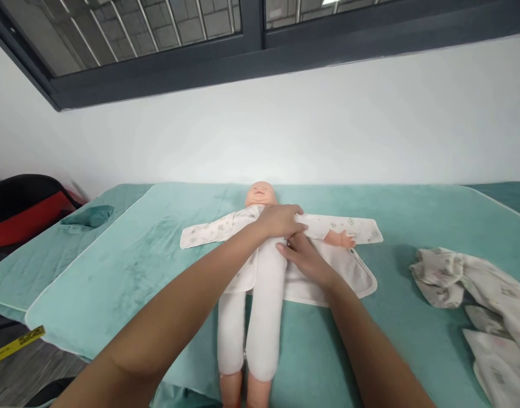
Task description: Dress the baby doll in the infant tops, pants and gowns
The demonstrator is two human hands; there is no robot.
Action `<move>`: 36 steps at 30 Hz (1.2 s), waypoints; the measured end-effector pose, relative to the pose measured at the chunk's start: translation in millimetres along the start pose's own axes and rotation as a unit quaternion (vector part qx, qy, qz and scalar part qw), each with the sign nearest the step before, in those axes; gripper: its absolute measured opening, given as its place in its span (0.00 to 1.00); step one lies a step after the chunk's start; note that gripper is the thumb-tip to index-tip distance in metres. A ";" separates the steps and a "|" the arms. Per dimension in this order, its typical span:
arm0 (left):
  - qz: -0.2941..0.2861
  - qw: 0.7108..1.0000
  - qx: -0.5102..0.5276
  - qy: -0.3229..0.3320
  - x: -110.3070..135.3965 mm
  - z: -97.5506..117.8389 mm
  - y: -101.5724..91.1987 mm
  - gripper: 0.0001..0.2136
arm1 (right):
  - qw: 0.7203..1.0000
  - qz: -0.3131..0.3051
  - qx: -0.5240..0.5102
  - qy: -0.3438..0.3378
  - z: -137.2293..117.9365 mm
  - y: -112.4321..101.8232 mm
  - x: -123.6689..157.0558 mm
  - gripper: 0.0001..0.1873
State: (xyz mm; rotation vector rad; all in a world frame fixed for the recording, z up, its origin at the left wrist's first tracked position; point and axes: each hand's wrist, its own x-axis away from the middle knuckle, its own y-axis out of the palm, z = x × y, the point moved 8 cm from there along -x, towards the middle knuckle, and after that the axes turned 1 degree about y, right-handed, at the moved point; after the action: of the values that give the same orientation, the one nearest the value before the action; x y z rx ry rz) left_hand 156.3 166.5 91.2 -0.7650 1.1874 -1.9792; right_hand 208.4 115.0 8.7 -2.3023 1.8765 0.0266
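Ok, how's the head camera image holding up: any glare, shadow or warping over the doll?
Head view: light is soft and even, with no glare on the doll. Both the left hand and right hand look sharp. A faint shadow lies beside the crumpled cloth. Wide-lens warping bends the window frame and stretches the forearms at the bottom edge.

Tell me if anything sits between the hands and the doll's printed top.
Nothing visible does. The left hand rests on the doll at the chest, and the right hand touches the printed top beside the waist. The crumpled clothes lie apart.
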 end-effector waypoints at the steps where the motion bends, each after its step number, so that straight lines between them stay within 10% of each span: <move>1: -0.033 0.999 -0.025 0.003 -6.1 6.1 6.3 0.24 | 1.000 -0.011 0.010 0.002 -0.1 1.5 0.2 0.17; 7: -0.020 0.980 -0.186 0.061 -30.1 34.6 12.5 0.17 | 0.996 -0.076 0.034 -0.044 -16.4 6.9 4.0 0.18; 11: 0.043 0.971 -0.227 0.058 -27.7 28.5 -1.3 0.15 | 0.980 0.085 0.178 -0.033 -18.3 -43.5 3.1 0.11; 15: 0.115 0.940 -0.305 0.103 -14.6 27.0 -8.8 0.15 | 0.873 0.302 0.369 0.102 -6.7 -111.8 19.4 0.17; 19: 0.092 0.926 -0.351 0.106 -9.1 23.1 -4.2 0.15 | 0.814 0.283 0.475 0.178 1.6 -125.8 26.4 0.17; 24: 0.046 0.933 -0.351 0.071 -13.4 18.9 -3.4 0.13 | 0.871 0.300 0.346 0.179 1.0 -134.3 30.1 0.15; 28: 0.035 0.946 -0.321 0.024 -21.2 13.4 0.8 0.09 | 0.941 0.327 -0.021 0.087 -6.6 -135.3 34.0 0.17; 36: 0.092 0.965 -0.246 -0.021 -38.1 10.9 15.4 0.17 | 0.958 0.172 -0.220 0.073 -31.8 -74.3 30.1 0.19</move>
State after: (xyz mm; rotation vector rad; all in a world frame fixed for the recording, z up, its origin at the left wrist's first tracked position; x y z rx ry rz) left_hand 191.0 186.5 76.6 -0.8940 1.6873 -1.5235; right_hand 284.0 95.6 45.4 -2.2418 2.5470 0.3637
